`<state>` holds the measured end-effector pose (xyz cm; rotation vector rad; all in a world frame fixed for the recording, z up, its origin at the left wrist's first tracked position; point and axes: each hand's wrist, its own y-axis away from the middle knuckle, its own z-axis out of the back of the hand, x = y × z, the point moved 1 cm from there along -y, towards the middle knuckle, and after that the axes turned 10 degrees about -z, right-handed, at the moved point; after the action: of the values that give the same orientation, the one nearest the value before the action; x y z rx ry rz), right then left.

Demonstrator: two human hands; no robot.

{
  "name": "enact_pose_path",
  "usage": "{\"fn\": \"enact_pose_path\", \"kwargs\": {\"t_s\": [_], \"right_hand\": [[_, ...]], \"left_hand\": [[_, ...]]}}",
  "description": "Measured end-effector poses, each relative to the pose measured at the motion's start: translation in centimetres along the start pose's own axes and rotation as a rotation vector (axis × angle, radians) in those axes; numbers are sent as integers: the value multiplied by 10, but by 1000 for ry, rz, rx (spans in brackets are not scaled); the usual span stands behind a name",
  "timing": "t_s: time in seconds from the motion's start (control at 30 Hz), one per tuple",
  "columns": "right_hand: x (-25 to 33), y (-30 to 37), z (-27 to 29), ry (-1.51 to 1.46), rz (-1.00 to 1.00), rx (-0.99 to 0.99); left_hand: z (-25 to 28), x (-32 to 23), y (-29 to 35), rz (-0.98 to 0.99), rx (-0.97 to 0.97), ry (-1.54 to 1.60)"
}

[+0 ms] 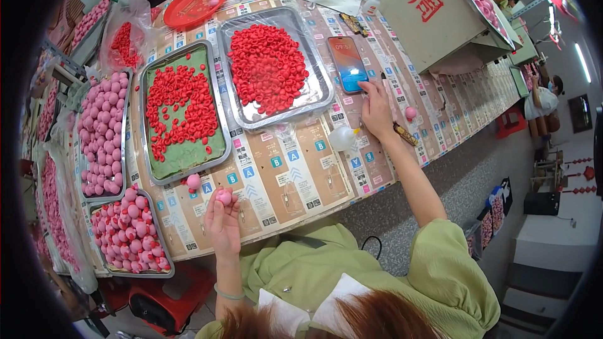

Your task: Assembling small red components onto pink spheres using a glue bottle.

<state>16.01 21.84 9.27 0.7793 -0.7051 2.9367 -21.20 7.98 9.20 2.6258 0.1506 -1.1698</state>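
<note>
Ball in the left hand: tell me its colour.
The ball in the left hand is pink, best seen in the head view.

the top is light green, with a loose, crinkly sleeve – and a white, pointy collar. long hair hangs over it. a thin, pale band goes around the wrist – just below the left hand.

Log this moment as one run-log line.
left hand: holding pink ball; right hand: at lower end of phone; nearby: red pieces in metal tray
</note>
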Motion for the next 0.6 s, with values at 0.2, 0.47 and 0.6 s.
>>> {"fn": "enact_pose_path", "kwargs": {"t_s": [0.2, 0.47, 0.6], "right_hand": [[-3, 0, -1, -12, -30, -50], [-1, 9, 17, -118, -132, -97], [23, 49, 31, -200, -260, -261]], "left_hand": [[1, -2, 2, 4, -23, -13], [-3, 1, 2, -11, 7, -37], [-2, 2, 2, -30, -1, -68]]}}
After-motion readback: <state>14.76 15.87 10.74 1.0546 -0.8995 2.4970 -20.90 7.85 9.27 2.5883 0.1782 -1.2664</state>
